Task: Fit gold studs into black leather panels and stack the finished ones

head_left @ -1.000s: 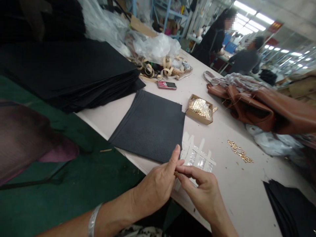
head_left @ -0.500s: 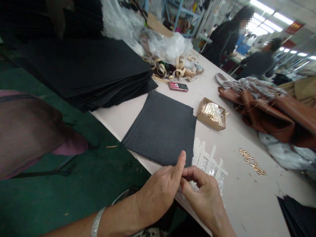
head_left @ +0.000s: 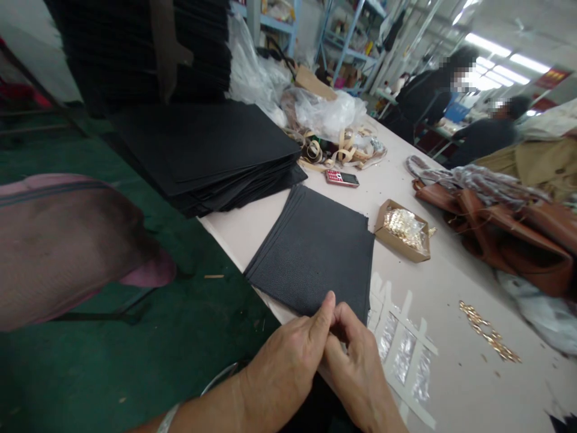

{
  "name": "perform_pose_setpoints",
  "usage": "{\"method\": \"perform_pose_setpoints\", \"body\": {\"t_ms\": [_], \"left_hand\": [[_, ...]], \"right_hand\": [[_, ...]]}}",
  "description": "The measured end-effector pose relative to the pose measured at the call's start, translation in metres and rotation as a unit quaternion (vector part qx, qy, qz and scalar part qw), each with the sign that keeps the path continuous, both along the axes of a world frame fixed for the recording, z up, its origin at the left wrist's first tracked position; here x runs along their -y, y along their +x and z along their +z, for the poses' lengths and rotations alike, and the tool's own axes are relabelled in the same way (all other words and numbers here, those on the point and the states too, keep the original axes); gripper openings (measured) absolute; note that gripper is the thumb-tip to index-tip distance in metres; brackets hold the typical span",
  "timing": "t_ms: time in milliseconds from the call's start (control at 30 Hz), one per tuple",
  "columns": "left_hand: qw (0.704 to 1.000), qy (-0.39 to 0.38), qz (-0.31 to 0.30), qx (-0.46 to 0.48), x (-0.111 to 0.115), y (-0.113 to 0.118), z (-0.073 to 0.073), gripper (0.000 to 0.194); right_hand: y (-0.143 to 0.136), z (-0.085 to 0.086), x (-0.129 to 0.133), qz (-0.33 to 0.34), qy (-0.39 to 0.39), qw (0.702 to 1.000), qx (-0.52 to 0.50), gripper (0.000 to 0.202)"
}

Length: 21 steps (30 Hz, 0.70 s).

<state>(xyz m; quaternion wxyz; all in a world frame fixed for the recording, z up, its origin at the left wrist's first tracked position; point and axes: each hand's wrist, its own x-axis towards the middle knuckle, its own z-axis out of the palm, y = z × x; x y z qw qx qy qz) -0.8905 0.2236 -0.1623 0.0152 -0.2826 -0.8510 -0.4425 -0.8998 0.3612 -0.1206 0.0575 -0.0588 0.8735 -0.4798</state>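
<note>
My left hand (head_left: pixel 295 352) and my right hand (head_left: pixel 356 358) meet at the table's near edge, fingers curled and pressed together. Whatever lies between the fingertips is hidden or too small to name. Just beyond them is a small stack of black textured sheets (head_left: pixel 320 252), looking like leather panels. To the right of my right hand, pale strips (head_left: pixel 417 337) are laid crosswise over clear plastic. Gold-coloured metal pieces (head_left: pixel 489 334) form a loose row farther right. An open cardboard box (head_left: pixel 401 243) of similar gold pieces in plastic stands behind the strips.
Large black sheets (head_left: pixel 216 144) are piled high at the back left. A red phone (head_left: pixel 342 178) lies near tan strips and plastic bags (head_left: pixel 329 114). Brown leather bags (head_left: pixel 505 222) line the right side. A cloth-covered seat (head_left: pixel 67 240) stands left. Two people (head_left: pixel 424 96) are in the background.
The camera view has shifted, so the table things appear lower and farther right. My right hand has drawn closer against my left, its fingers more tightly curled.
</note>
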Motion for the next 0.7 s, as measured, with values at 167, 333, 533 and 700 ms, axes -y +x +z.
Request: {"method": "perform_pose_setpoints", "body": {"t_ms": [167,333,533,700], "left_hand": [[0.990,0.117,0.044,0.067,0.020,0.002,0.004,0.059],[0.893,0.272,0.183,0.308,0.032,0.013,0.004,0.042],[0.813,0.349,0.262,0.386,0.033,0.025,-0.010,0.049],[0.823,0.339,0.244,0.385,0.025,0.031,-0.003,0.044]], "right_hand": [[-0.018,0.005,-0.005,0.049,-0.073,0.994,0.067,0.014],[-0.086,0.000,-0.033,0.000,0.055,0.993,-0.103,0.018],[-0.131,-0.016,-0.045,0.039,0.263,0.936,-0.231,0.024],[-0.075,-0.017,-0.058,0.086,0.217,0.952,-0.196,0.021]]}}
